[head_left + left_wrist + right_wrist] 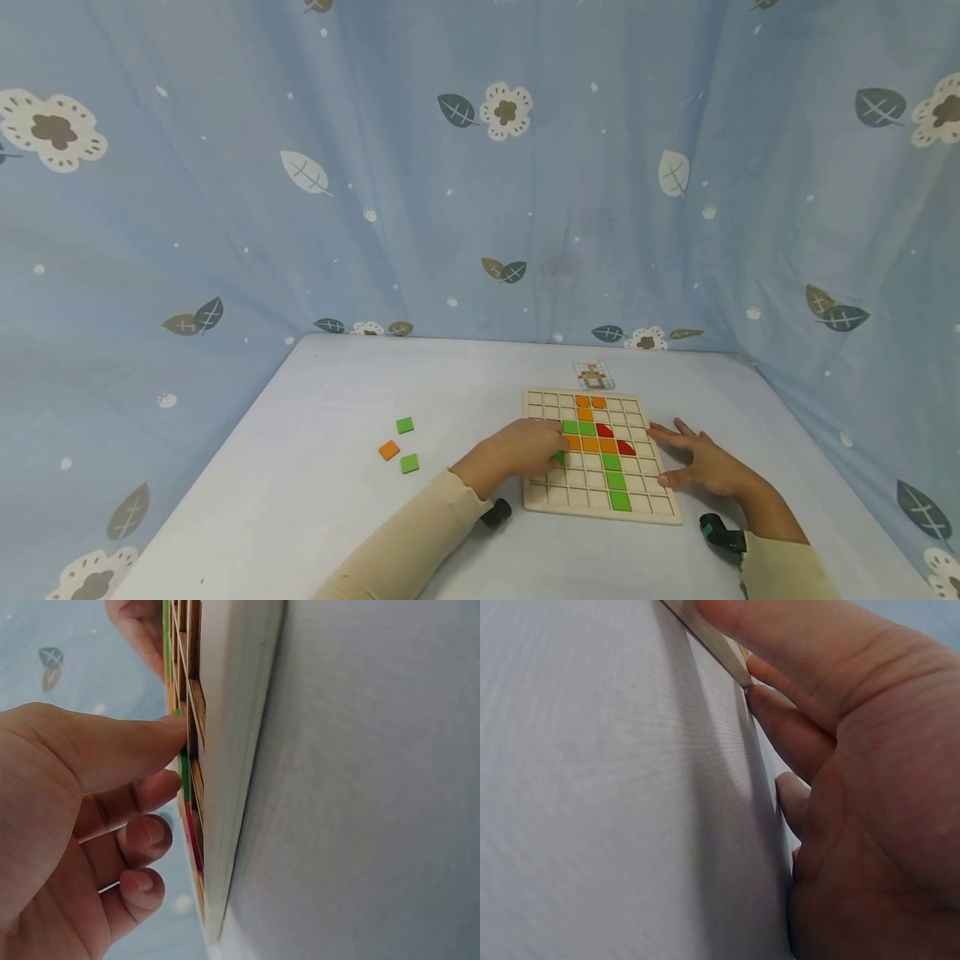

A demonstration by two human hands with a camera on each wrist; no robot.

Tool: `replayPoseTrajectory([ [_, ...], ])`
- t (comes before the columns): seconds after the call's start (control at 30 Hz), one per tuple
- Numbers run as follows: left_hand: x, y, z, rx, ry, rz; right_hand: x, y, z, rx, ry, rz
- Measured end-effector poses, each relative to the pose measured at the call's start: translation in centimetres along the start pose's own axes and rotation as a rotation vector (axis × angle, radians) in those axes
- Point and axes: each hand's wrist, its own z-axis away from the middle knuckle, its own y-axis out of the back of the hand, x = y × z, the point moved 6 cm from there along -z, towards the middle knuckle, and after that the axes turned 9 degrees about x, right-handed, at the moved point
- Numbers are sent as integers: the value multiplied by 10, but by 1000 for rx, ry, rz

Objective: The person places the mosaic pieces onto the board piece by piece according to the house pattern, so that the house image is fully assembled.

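Note:
A wooden grid board (pixel 600 514) lies on the table, with green, orange and red pieces set in its squares. My left hand (pixel 525 450) is over the board's left side, thumb and index finger pinching a green square tile (pixel 559 458) down at the grid. In the left wrist view the thumb (pixel 135 746) and index fingertip sit right at the green tile (pixel 184 772), the other fingers loosely bent. My right hand (pixel 708 467) lies with fingers spread along the board's right edge. The right wrist view has its fingertips (pixel 761 697) at the board's side (pixel 712 641).
Two green square tiles (pixel 408 463) and an orange tile (pixel 388 450) lie on the white table (pixel 315 500) left of the board. Behind the board is a small card (pixel 592 376) with a gridded picture. A blue patterned curtain (pixel 420 208) hangs around the table.

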Motion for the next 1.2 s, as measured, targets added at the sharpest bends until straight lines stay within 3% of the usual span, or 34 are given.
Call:
replayPoseTrajectory([
  [0.47, -3, 7, -3, -28, 31, 58, 5, 5, 0, -10, -10, 32],
  [0.77, -29, 16, 5, 10, 101, 110, 5, 4, 3, -13, -15, 22],
  [0.93, -41, 29, 11, 28, 139, 148, 5, 3, 3, -8, -5, 11],
  [1.2, -61, 47, 25, 43, 174, 125, 2, 0, 0, 7, 37, -13],
])
